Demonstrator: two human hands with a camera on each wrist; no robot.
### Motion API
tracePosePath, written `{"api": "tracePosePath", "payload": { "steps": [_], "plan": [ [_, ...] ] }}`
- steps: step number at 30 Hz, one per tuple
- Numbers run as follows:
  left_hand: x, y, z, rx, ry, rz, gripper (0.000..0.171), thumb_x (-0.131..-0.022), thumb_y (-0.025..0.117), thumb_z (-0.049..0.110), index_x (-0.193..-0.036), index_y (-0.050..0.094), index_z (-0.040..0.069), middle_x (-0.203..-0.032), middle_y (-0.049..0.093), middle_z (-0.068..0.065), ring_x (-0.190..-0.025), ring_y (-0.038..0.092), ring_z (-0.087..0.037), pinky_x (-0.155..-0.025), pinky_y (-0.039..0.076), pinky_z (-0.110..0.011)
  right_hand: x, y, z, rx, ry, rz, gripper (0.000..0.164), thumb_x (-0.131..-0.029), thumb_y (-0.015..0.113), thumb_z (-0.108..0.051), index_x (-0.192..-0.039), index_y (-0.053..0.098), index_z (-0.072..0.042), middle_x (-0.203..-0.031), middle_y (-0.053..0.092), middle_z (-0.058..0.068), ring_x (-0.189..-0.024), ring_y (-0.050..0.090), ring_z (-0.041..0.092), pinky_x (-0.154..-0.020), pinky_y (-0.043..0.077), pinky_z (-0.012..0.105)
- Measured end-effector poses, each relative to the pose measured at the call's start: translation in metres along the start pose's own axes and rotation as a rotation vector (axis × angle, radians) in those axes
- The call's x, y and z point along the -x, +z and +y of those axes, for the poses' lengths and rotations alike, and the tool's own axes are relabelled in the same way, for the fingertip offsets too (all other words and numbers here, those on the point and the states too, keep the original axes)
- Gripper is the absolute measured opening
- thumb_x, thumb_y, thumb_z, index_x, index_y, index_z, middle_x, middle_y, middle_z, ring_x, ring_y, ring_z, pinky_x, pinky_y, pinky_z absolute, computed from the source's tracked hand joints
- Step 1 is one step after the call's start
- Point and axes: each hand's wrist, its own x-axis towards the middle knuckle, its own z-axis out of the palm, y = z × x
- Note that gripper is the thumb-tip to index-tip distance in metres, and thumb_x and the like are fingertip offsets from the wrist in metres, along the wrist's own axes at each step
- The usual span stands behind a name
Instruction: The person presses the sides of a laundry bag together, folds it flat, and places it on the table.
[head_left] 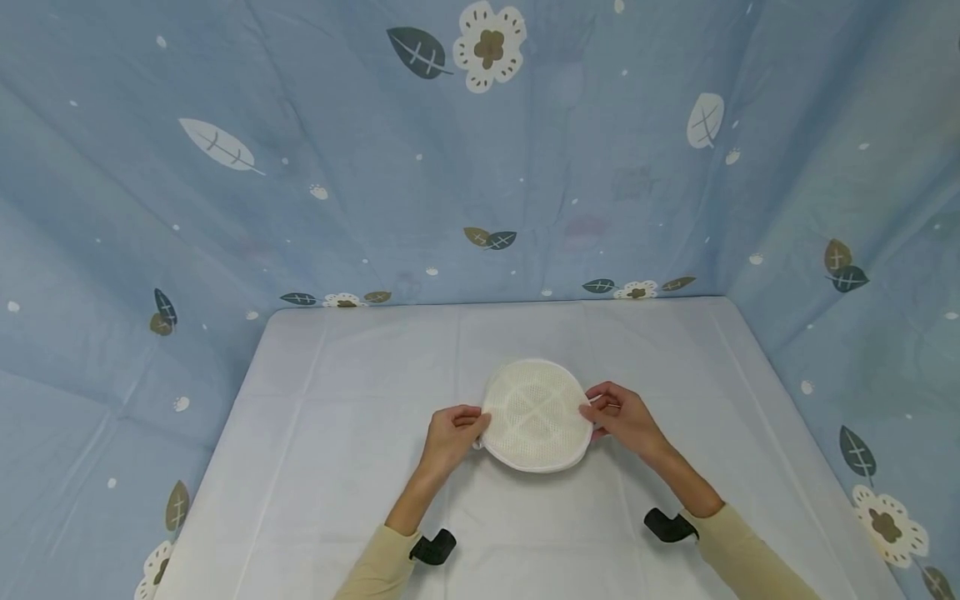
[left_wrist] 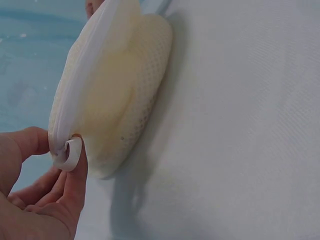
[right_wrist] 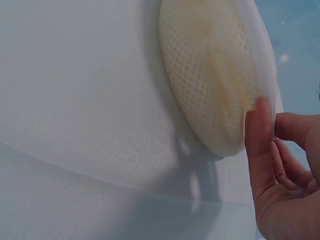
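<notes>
A round, cream mesh laundry bag [head_left: 537, 417] with a white band around its edge is held between both hands near the middle of the table. My left hand [head_left: 450, 433] pinches its left edge between thumb and fingers. In the left wrist view a small white loop [left_wrist: 74, 152] hangs at that edge, against the fingers. The opposite edge is pinched by my right hand [head_left: 626, 421], thumb on the upper face and forefinger beneath. Both wrist views show the bag's mesh underside [right_wrist: 200, 75] bulging down toward the table, with folds in it. Its inside is hidden.
A white cloth covers the table [head_left: 337, 500]. Blue curtains [head_left: 360, 150] printed with leaves and flowers rise behind it and along both sides. Black wrist devices [head_left: 435, 547] sit at the cuffs of the pale sleeves [head_left: 378, 567].
</notes>
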Motion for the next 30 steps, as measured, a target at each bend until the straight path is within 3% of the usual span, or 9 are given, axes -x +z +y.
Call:
{"api": "tracePosePath", "payload": {
  "steps": [14, 19, 23, 27, 30],
  "plan": [
    [-0.002, 0.002, -0.012, -0.038, 0.03, -0.002, 0.027, -0.095, 0.074, 0.016, -0.108, 0.072, -0.008, -0.094, 0.073, -0.013, -0.083, 0.067, -0.016, -0.064, 0.053, -0.019, -0.004, 0.009, 0.01, 0.187, -0.025, 0.061, 0.03, -0.096, 0.076, -0.016, -0.117, 0.063, 0.001, -0.09, 0.064, 0.012, -0.066, 0.065, 0.019, -0.055, 0.058, 0.033],
    [-0.003, 0.004, -0.016, -0.051, 0.09, 0.023, 0.026, -0.096, 0.074, 0.017, -0.108, 0.073, -0.006, -0.095, 0.073, -0.012, -0.086, 0.069, -0.016, -0.069, 0.055, -0.019, -0.004, 0.011, 0.012, 0.3, -0.108, 0.097, 0.027, -0.095, 0.076, -0.017, -0.114, 0.065, -0.002, -0.092, 0.067, 0.008, -0.075, 0.065, 0.019, -0.059, 0.057, 0.03],
    [-0.001, 0.008, -0.021, -0.115, 0.236, 0.082, 0.023, -0.095, 0.075, 0.012, -0.111, 0.071, -0.003, -0.096, 0.072, -0.009, -0.087, 0.07, -0.019, -0.075, 0.058, -0.023, 0.0, 0.012, 0.015, 0.397, -0.246, 0.147, 0.028, -0.093, 0.079, -0.014, -0.115, 0.066, -0.002, -0.097, 0.068, 0.006, -0.087, 0.065, 0.021, -0.069, 0.056, 0.028],
    [0.002, 0.012, -0.024, -0.276, 0.463, 0.118, 0.029, -0.094, 0.075, 0.005, -0.121, 0.067, -0.004, -0.109, 0.068, -0.013, -0.097, 0.068, -0.025, -0.085, 0.059, -0.033, 0.002, 0.014, 0.02, 0.47, -0.434, 0.17, 0.034, -0.089, 0.08, -0.004, -0.12, 0.065, 0.0, -0.109, 0.065, 0.01, -0.096, 0.064, 0.024, -0.077, 0.057, 0.031],
    [0.002, 0.014, -0.026, -0.409, 0.604, 0.121, 0.028, -0.094, 0.073, 0.001, -0.121, 0.068, -0.001, -0.117, 0.065, -0.012, -0.106, 0.064, -0.026, -0.09, 0.057, -0.037, -0.001, 0.016, 0.025, 0.542, -0.585, 0.16, 0.036, -0.087, 0.08, 0.003, -0.12, 0.066, -0.001, -0.118, 0.062, 0.012, -0.106, 0.061, 0.025, -0.086, 0.053, 0.025]
  ]
}}
